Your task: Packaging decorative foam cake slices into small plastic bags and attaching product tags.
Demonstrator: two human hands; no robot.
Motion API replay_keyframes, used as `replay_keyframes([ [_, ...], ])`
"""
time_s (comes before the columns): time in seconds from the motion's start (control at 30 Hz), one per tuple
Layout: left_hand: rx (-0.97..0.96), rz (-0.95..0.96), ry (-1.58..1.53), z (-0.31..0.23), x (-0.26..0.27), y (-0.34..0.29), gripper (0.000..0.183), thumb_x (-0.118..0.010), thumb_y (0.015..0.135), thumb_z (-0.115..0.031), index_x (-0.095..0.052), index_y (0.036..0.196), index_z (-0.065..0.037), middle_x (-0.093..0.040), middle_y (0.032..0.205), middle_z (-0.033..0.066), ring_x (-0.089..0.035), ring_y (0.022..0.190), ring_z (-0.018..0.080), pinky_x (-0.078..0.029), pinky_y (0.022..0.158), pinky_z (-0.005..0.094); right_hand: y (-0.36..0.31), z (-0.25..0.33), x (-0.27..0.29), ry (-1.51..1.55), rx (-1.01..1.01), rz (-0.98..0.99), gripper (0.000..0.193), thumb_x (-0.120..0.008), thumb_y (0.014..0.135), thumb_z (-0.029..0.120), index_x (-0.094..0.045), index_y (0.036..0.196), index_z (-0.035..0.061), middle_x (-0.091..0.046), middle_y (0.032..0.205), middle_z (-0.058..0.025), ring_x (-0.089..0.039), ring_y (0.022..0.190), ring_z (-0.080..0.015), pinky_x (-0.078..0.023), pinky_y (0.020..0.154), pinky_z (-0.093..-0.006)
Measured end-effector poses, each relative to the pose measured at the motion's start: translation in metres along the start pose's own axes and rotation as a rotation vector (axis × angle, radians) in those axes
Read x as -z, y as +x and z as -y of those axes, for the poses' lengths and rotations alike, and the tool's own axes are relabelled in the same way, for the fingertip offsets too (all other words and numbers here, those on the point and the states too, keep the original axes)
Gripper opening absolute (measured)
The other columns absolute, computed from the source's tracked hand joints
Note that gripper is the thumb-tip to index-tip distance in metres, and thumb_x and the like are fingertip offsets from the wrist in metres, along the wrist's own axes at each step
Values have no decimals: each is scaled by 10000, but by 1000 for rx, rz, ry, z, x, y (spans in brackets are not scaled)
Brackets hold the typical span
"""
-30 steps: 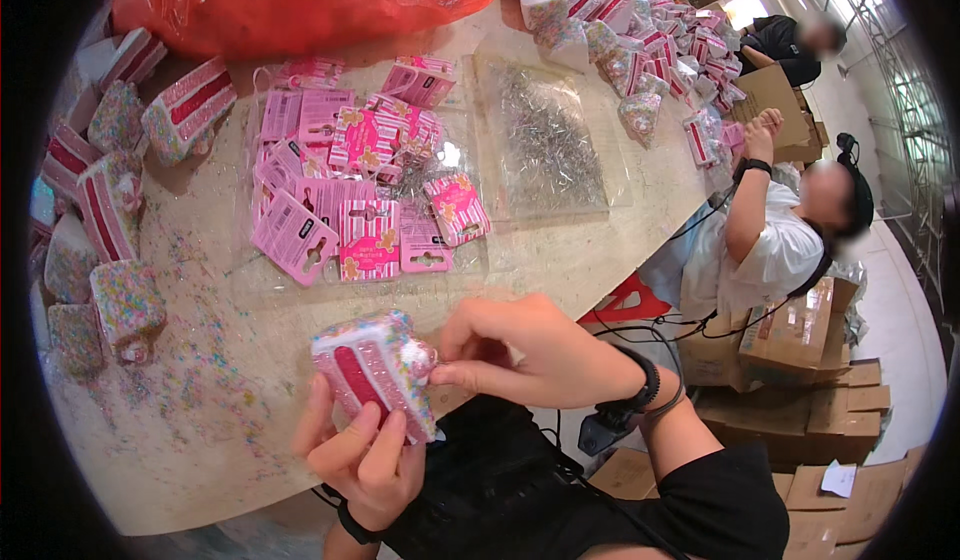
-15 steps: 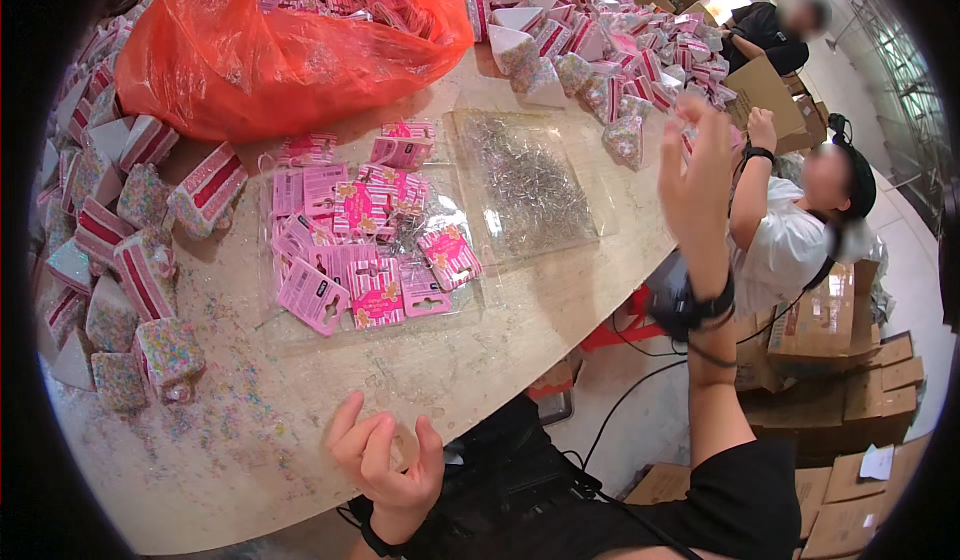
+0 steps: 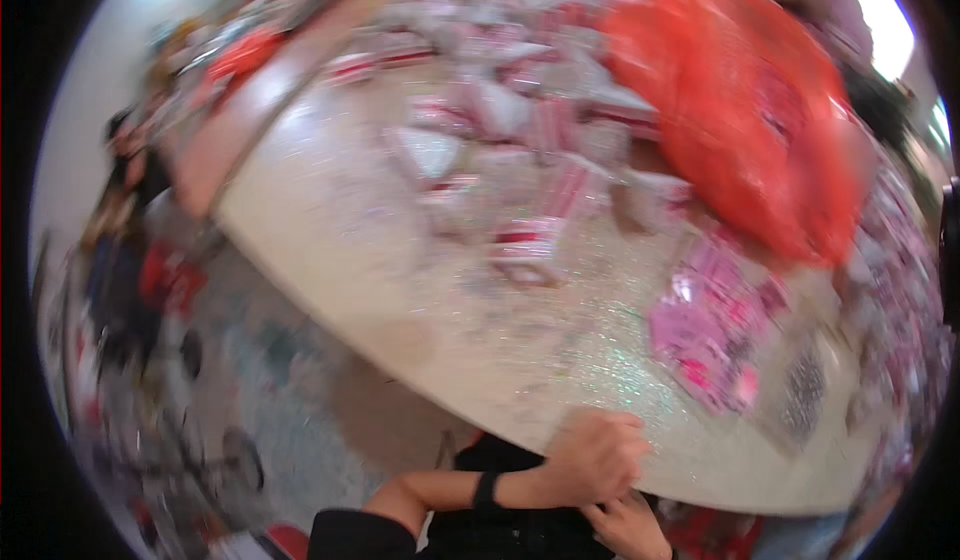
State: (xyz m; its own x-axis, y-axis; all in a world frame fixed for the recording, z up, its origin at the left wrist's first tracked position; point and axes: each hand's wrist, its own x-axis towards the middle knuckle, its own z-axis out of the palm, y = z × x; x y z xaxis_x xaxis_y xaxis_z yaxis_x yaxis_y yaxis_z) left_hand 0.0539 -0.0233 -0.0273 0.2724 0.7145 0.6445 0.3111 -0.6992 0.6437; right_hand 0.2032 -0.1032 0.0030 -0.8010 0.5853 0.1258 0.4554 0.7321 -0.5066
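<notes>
The left hand (image 3: 597,457) is at the near edge of the table (image 3: 345,235), fingers curled inward; motion blur prevents determining whether they enclose anything. The right hand (image 3: 632,528) is just below it, partly covered; its finger opening and any contact between the hands cannot be determined. No slice is visible in either hand; the position appears to be a pause between handling steps. Picking up a slice from here would call for parting the hands and extending one over the near edge. Scattered glitter (image 3: 600,360) lies beyond the fingers. Pink cards (image 3: 705,330) and a clear tray (image 3: 790,432) of metal bits (image 3: 803,390) lie toward the right edge. Toy cake slices (image 3: 528,245) lie across the middle toward the far edge, beside a red plastic bag (image 3: 740,120).
</notes>
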Motion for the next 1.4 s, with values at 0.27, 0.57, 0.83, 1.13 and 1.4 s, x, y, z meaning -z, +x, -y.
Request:
replay_keyframes([
  [0.27, 43, -125, 72, -3, -8, -6, 324, -619, 730, -50, -498, 1026, 2, -519, 981, 143, -545, 973, 340, -450, 829, 431, -14, -26, -34, -71, 184, 3, 276, -584, 764, 81, -615, 1032, 21, -586, 956, -104, -565, 888, -258, -475, 740, -386],
  [0.57, 44, -67, 98, -4, -9, -4, 265, -625, 755, -27, -501, 990, -24, -530, 921, 110, -580, 944, 307, -471, 782, 404, -25, -25, -36, -214, 69, -66, 325, -541, 822, 108, -579, 1118, -20, -575, 1004, -141, -549, 901, -305, -454, 757, -424],
  [0.83, -121, 40, 144, 5, 0, -5, 280, -650, 723, -37, -511, 966, -44, -547, 903, 105, -604, 908, 306, -480, 743, 386, -43, -9, -59, -228, -28, -156, 346, -638, 716, 110, -646, 1061, 137, -616, 976, 8, -559, 869, -143, -453, 693, -290],
  [1.13, -60, 40, 62, 7, -4, 6, 260, -627, 749, -5, -541, 994, -29, -555, 875, 105, -603, 869, 306, -469, 754, 404, -32, -12, -40, -373, -148, -306, 480, -552, 793, 207, -527, 1272, 177, -510, 1232, -10, -474, 818, -151, -380, 642, -256],
  [1.4, -95, 97, 90, -1, 4, 8, 172, -605, 841, -51, -562, 997, 7, -574, 902, 179, -552, 828, 388, -450, 754, 463, -23, -21, -26, -183, 147, -527, 371, -574, 903, 345, -625, 1063, 15, -589, 912, -100, -492, 677, -197, -367, 556, -320],
])
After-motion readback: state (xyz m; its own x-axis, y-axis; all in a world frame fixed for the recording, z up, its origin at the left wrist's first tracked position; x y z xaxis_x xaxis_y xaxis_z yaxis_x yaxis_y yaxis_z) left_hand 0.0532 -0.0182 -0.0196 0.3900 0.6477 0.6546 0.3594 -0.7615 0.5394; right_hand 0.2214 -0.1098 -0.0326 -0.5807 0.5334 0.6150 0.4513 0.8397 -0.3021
